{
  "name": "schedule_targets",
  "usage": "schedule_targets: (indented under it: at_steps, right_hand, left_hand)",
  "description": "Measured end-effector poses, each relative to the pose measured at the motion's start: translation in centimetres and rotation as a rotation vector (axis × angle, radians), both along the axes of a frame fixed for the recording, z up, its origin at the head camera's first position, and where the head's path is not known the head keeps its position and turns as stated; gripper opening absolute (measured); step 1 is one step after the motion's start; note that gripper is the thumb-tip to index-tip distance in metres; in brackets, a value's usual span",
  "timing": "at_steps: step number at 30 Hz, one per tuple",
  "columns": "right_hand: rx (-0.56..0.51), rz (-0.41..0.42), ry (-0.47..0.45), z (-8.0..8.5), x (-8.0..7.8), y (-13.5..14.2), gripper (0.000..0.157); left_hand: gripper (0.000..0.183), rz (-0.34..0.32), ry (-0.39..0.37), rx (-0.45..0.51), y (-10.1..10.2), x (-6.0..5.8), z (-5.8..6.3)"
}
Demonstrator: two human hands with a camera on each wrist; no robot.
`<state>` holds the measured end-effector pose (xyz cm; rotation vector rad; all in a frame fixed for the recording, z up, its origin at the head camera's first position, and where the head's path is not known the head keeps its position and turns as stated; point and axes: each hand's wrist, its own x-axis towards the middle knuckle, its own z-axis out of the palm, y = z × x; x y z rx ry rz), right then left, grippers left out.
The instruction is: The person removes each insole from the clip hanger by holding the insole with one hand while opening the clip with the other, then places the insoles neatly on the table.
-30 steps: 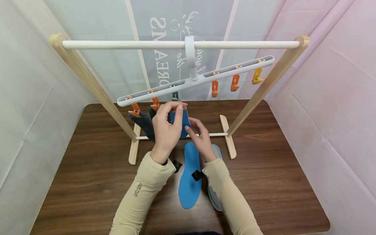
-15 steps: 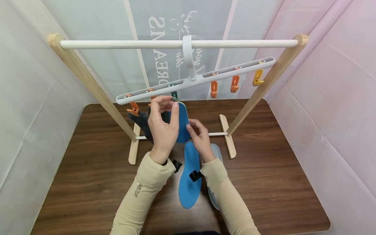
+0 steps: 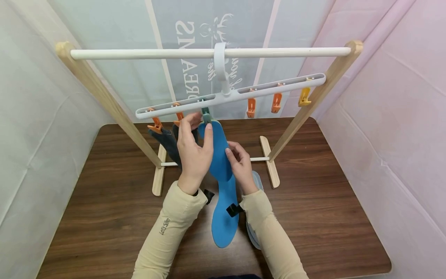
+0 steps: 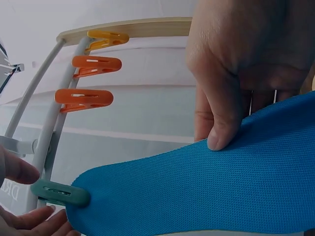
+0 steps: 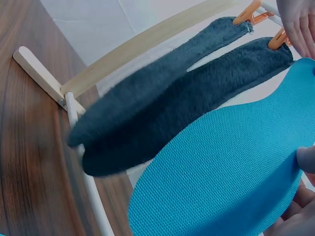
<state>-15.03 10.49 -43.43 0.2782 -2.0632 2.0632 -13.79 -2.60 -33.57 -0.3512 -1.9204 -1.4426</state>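
A blue insole (image 3: 217, 151) hangs by its heel end from the green clip (image 3: 206, 116) on the white hanger (image 3: 265, 92). My left hand (image 3: 195, 157) is at that clip; in the left wrist view its thumb and fingers stand apart around the green clip (image 4: 61, 193), not squeezing it. With my right hand (image 3: 242, 167) I pinch the insole's right edge between thumb and fingers. Two dark fuzzy insoles (image 5: 187, 93) hang from orange clips to the left. Another blue insole (image 3: 224, 223) lies on the table below.
Two orange clips (image 3: 276, 103) and a yellow clip (image 3: 304, 97) hang on the hanger's right half. The hanger tilts on the rack's white rail (image 3: 285, 52). Grey insoles (image 3: 253, 232) lie beside my right forearm. Wooden rack posts (image 3: 310, 104) stand on both sides.
The blue insole has come lower and tilted, showing more of its length. The green clip now shows at its top end, and my left fingers have spread off the clip. The hanger swings slightly.
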Motion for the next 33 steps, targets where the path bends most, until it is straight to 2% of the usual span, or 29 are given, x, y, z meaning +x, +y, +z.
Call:
schedule_targets:
  at_steps: [6,13,21,22,24,29,31,33]
  right_hand:
    - [0.005,0.026,-0.017,0.0,0.2,0.0,0.027]
    - [0.021,0.054,-0.044,-0.1,0.5,-0.1,0.027]
    - [0.028,0.04,-0.055,-0.1,0.9,-0.1,0.026]
    - [0.025,0.041,-0.057,-0.1,0.9,-0.1,0.026]
    - [0.018,0.046,-0.06,-0.1,1.0,-0.1,0.026]
    - [-0.002,0.058,-0.065,-0.1,1.4,0.0,0.027]
    - [-0.009,0.057,-0.062,-0.2,1.5,0.0,0.027]
    - [-0.016,0.052,-0.057,-0.3,1.7,0.1,0.026]
  left_hand:
    - [0.039,-0.057,-0.057,-0.015,-0.1,-0.5,0.1]
    - [0.035,-0.129,-0.063,0.079,0.0,-0.8,0.2]
    - [0.032,-0.178,-0.033,0.156,0.2,-1.1,0.2]
    - [0.032,-0.185,-0.023,0.168,0.2,-1.3,0.0]
    - [0.032,-0.185,-0.004,0.178,0.2,-2.5,-1.5]
    - [0.031,-0.183,0.074,0.212,0.2,-6.4,-6.3]
    - [0.031,-0.178,0.1,0.233,0.3,-7.0,-6.9]
    - [0.031,-0.177,0.101,0.257,0.5,-7.0,-6.7]
